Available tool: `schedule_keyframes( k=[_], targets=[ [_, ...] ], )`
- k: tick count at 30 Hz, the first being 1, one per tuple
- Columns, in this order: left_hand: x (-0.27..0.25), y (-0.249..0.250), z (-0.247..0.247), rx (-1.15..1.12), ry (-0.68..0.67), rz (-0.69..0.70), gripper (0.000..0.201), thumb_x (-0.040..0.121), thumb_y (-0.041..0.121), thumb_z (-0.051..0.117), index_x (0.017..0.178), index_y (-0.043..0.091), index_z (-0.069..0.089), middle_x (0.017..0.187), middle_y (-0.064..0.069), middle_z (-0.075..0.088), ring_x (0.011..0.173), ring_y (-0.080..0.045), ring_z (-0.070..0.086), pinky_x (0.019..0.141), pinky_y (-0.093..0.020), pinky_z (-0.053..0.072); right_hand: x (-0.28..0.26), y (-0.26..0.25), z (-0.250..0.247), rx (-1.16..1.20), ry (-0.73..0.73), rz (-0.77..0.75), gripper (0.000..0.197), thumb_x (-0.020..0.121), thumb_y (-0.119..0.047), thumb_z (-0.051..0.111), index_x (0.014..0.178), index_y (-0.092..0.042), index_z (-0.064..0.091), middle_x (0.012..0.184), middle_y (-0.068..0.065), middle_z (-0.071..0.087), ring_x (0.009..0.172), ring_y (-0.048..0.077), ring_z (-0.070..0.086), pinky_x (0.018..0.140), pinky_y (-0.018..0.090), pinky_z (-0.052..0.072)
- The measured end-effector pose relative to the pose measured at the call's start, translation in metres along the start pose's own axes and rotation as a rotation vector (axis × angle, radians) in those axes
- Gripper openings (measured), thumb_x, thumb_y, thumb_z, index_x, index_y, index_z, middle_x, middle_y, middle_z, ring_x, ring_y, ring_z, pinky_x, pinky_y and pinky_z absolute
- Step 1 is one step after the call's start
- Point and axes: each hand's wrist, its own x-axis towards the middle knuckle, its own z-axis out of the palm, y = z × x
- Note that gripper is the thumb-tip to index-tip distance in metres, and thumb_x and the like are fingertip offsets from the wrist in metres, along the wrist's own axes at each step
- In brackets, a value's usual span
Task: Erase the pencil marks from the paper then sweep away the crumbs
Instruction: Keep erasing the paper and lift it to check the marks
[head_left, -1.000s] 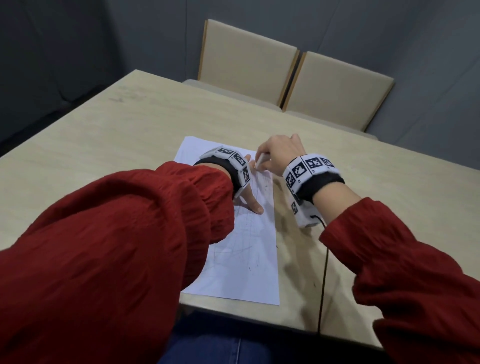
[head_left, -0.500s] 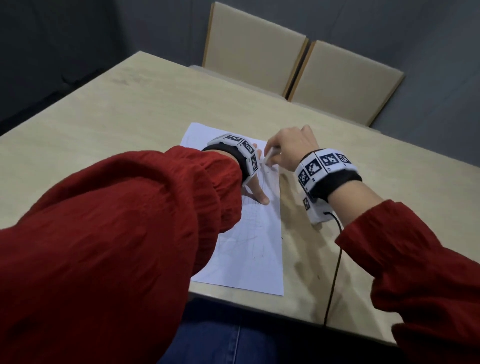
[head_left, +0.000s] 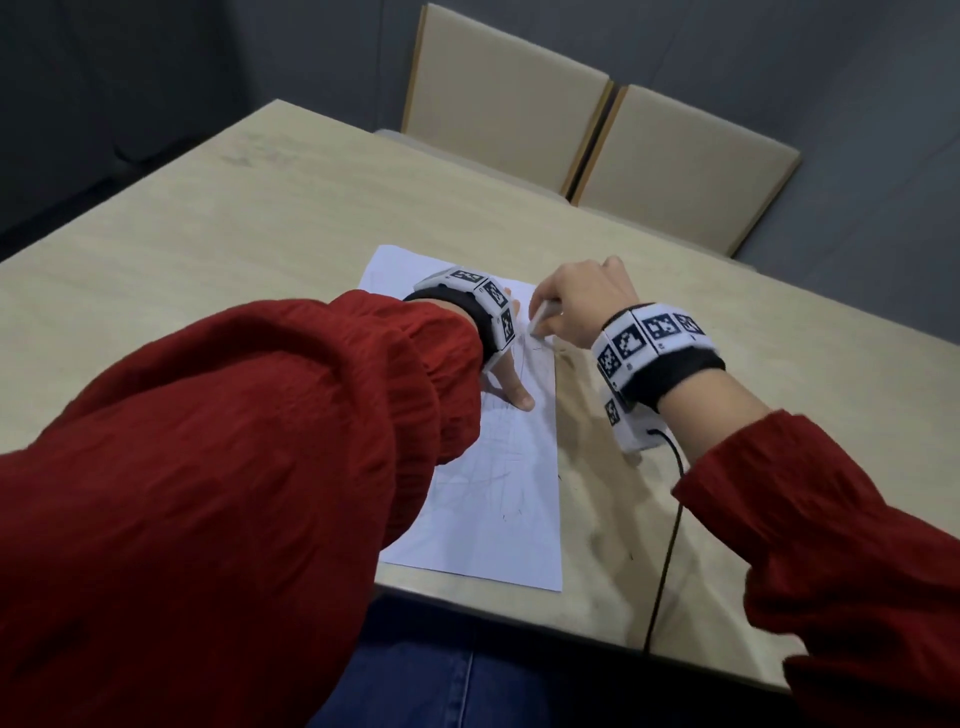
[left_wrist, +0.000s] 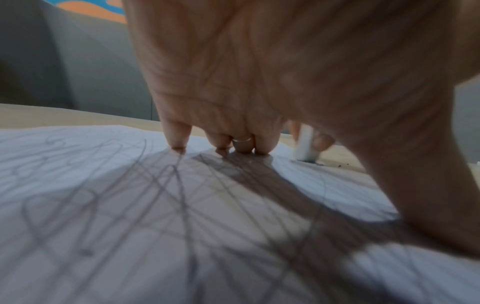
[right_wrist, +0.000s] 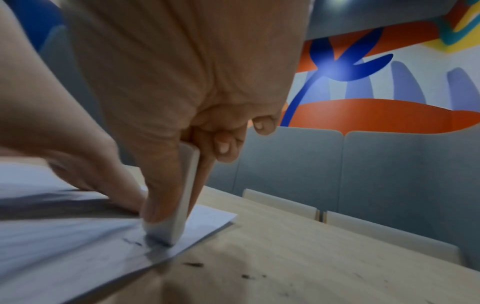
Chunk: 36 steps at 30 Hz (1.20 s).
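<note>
Our right hand (head_left: 582, 306) pinched the eraser (right_wrist: 182, 205) hard against the paper's (head_left: 498, 519) right edge, mid-frame. Our left hand (left_wrist: 259, 72) (fingers spread flat) pressed it down; we judged a stroke over that edge could crease the sheet.

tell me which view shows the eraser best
The right wrist view: the white eraser fills the frame, pinched upright, its tip on the paper. Left wrist shows only its lower end; head shows just a sliver.
</note>
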Motion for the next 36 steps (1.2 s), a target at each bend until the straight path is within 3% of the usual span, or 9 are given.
schedule_keyframes(
  k=[4, 9, 16, 19, 22, 25, 27, 33, 36],
  targets=[
    [0.000, 0.000, -0.003, -0.019, 0.051, 0.016, 0.151, 0.009, 0.096, 0.049, 0.137, 0.016, 0.039, 0.128, -0.008, 0.047, 0.116, -0.030, 0.048, 0.101, -0.044, 0.044, -0.019, 0.009, -0.007, -0.069, -0.125, -0.083, 0.007, 0.082, -0.029, 0.068, 0.086, -0.035, 0.069, 0.080, -0.015, 0.065, 0.080, 0.013, 0.051, 0.077, 0.032, 0.021],
    [-0.006, -0.003, 0.001, -0.078, 0.005, -0.013, 0.149, 0.042, 0.090, 0.065, 0.155, 0.020, 0.000, 0.163, -0.006, 0.005, 0.148, -0.027, 0.014, 0.116, -0.044, 0.020, 0.018, -0.001, -0.010, 0.026, 0.008, 0.021, 0.014, 0.082, -0.022, 0.068, 0.085, -0.035, 0.071, 0.075, -0.015, 0.061, 0.088, 0.014, 0.058, 0.081, 0.032, 0.024],
    [-0.005, 0.001, -0.005, -0.021, -0.014, 0.030, 0.170, -0.005, 0.098, 0.044, 0.144, 0.015, 0.039, 0.145, -0.010, 0.044, 0.132, -0.030, 0.044, 0.107, -0.045, 0.040, -0.015, 0.006, -0.001, -0.020, -0.037, -0.039, 0.014, 0.080, -0.022, 0.066, 0.085, -0.034, 0.072, 0.078, -0.011, 0.064, 0.083, 0.018, 0.056, 0.080, 0.031, 0.025],
    [-0.003, 0.002, -0.006, -0.002, 0.016, 0.012, 0.158, 0.003, 0.094, 0.043, 0.139, 0.014, 0.041, 0.137, -0.008, 0.048, 0.124, -0.030, 0.048, 0.103, -0.045, 0.042, -0.018, 0.014, -0.006, 0.043, -0.114, -0.053, 0.011, 0.078, -0.031, 0.071, 0.087, -0.037, 0.071, 0.079, -0.013, 0.063, 0.083, 0.016, 0.052, 0.080, 0.031, 0.025],
    [0.000, -0.001, -0.001, -0.030, 0.024, 0.006, 0.171, 0.001, 0.098, 0.045, 0.151, 0.020, 0.023, 0.155, -0.005, 0.030, 0.140, -0.028, 0.032, 0.113, -0.046, 0.032, 0.006, 0.014, -0.006, 0.138, -0.020, -0.004, 0.011, 0.080, -0.032, 0.072, 0.091, -0.036, 0.072, 0.079, -0.014, 0.062, 0.083, 0.014, 0.052, 0.082, 0.031, 0.030],
    [-0.004, -0.002, -0.001, -0.050, 0.006, 0.007, 0.161, 0.024, 0.097, 0.055, 0.155, 0.022, 0.002, 0.162, -0.005, 0.010, 0.147, -0.026, 0.017, 0.116, -0.044, 0.021, 0.023, 0.010, 0.003, 0.195, 0.013, 0.057, 0.010, 0.080, -0.030, 0.072, 0.090, -0.033, 0.073, 0.077, -0.015, 0.062, 0.092, 0.016, 0.060, 0.090, 0.035, 0.038],
    [-0.005, -0.002, -0.002, -0.068, 0.013, 0.008, 0.152, 0.033, 0.094, 0.061, 0.155, 0.020, 0.009, 0.161, -0.008, 0.016, 0.145, -0.029, 0.023, 0.117, -0.046, 0.025, 0.021, 0.014, 0.007, 0.206, -0.018, 0.068, 0.010, 0.079, -0.033, 0.074, 0.089, -0.033, 0.072, 0.079, -0.015, 0.063, 0.095, 0.016, 0.060, 0.094, 0.037, 0.038],
    [0.002, 0.000, 0.000, -0.011, 0.035, 0.018, 0.151, 0.007, 0.098, 0.047, 0.135, 0.017, 0.039, 0.131, -0.006, 0.046, 0.117, -0.030, 0.046, 0.100, -0.047, 0.043, -0.006, 0.027, -0.001, 0.132, -0.183, -0.005, 0.015, 0.075, -0.043, 0.076, 0.087, -0.041, 0.067, 0.081, -0.014, 0.060, 0.088, 0.014, 0.050, 0.083, 0.031, 0.027],
    [0.005, 0.000, 0.001, -0.029, 0.069, 0.013, 0.148, 0.003, 0.098, 0.046, 0.128, 0.019, 0.041, 0.127, -0.006, 0.047, 0.114, -0.030, 0.047, 0.099, -0.046, 0.044, 0.008, 0.021, -0.002, 0.191, -0.033, 0.044, 0.011, 0.078, -0.038, 0.073, 0.088, -0.038, 0.070, 0.079, -0.015, 0.060, 0.088, 0.016, 0.055, 0.085, 0.033, 0.035]
  ],
)
